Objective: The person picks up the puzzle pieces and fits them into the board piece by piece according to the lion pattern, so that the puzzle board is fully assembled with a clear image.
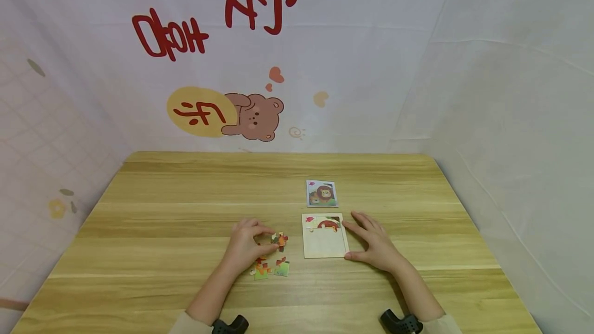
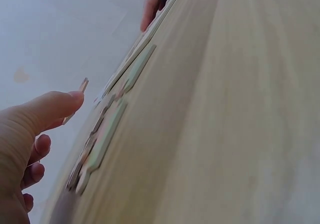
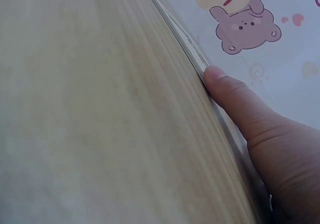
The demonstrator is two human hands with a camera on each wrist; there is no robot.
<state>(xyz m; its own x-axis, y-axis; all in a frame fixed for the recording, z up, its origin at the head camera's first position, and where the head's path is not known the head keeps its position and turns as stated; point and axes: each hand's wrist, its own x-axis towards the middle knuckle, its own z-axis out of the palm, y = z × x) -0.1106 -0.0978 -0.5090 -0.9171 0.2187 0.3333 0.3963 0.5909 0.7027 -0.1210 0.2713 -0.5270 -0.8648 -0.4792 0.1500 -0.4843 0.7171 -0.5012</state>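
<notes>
My left hand pinches a jigsaw piece between thumb and forefinger, just above the table. In the left wrist view, that piece shows edge-on past the thumb. Below this hand lie several loose pieces with green and orange print, some partly covered. My right hand touches the right side of a pale wooden puzzle board, thumb by the near corner and forefinger higher up. Fitted pieces fill the board's top strip. In the right wrist view, the thumb rests against the board's edge.
A lion picture card lies just beyond the board. The wooden table meets a white printed curtain at the back and sides.
</notes>
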